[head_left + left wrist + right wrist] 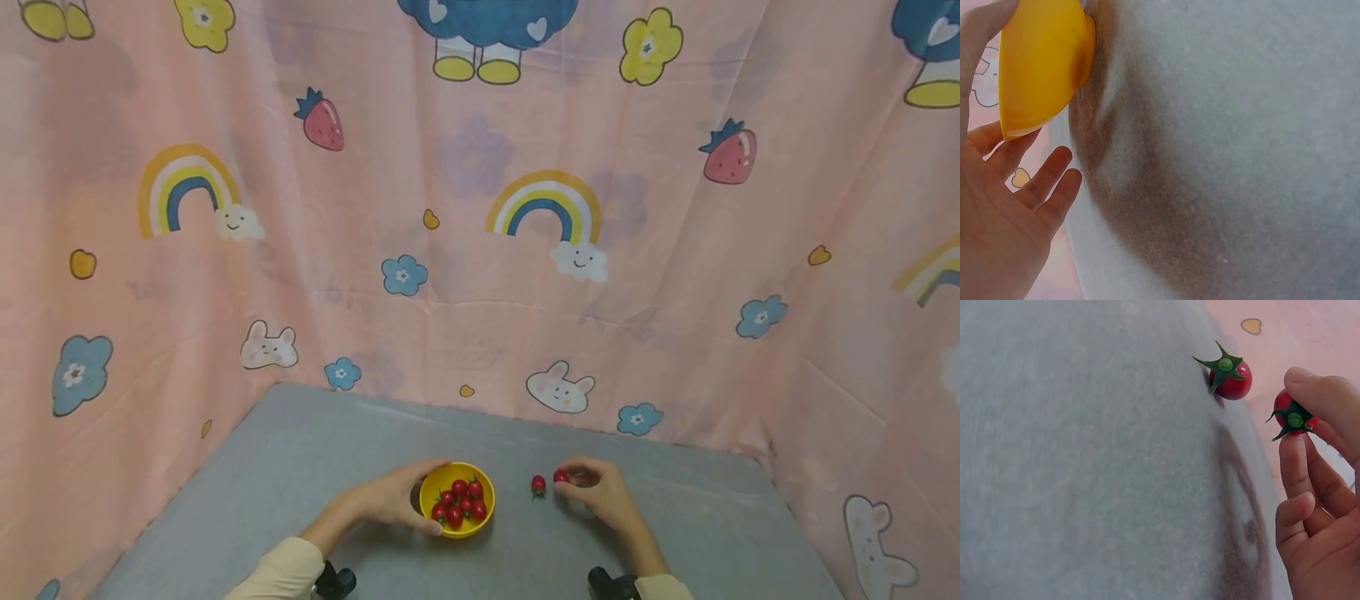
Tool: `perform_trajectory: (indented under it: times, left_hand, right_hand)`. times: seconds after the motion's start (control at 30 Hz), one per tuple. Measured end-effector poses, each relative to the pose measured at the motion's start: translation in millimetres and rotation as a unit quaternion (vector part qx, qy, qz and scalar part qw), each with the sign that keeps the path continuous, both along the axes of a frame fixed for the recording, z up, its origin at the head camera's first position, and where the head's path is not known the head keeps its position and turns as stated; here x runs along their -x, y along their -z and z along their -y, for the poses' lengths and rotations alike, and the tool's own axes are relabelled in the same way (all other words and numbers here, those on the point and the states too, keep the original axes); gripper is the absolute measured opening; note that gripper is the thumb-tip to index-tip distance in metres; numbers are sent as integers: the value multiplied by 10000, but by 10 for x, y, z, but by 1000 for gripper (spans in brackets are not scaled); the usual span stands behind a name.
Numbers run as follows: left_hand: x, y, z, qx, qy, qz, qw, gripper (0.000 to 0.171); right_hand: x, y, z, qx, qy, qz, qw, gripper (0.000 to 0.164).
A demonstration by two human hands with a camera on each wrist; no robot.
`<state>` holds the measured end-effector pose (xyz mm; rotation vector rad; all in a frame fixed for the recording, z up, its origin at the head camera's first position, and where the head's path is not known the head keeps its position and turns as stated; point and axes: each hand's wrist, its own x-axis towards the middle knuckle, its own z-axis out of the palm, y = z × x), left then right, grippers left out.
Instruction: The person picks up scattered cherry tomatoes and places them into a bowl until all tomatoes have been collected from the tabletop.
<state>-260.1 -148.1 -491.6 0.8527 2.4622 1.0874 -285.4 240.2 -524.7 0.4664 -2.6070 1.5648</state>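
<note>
A yellow bowl with several red cherry tomatoes inside stands on the grey table. My left hand grips the bowl's left side, thumb and fingers spread along its rim; the left wrist view shows the outer wall of the yellow bowl between them. My right hand pinches one cherry tomato with a green leafy top between thumb and fingers. Just left of that hand, another cherry tomato lies on the table, apart from the fingers; the right wrist view also shows this loose tomato.
A grey cloth-like surface covers the table. Behind and beside it hangs a pink curtain printed with rainbows, flowers and rabbits, meeting the table's back edge. Dark wrist-worn devices sit at both sleeves.
</note>
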Motion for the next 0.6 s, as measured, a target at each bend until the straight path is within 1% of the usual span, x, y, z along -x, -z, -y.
perform_trajectory:
  times: [0.2, 0.43, 0.6]
  left_hand:
    - [1, -2, 6, -16, -10, 10, 10000, 91]
    - [-3, -14, 6, 19, 17, -20, 10000, 91]
    - [-9, -23, 3, 46, 7, -46, 10000, 91]
  right_hand:
    - [-28, -42, 47, 99, 43, 57, 9999, 26]
    - [-42, -109, 178, 285, 144, 101, 9994, 27]
    - [-25, -166, 278, 341, 177, 252, 9989, 27]
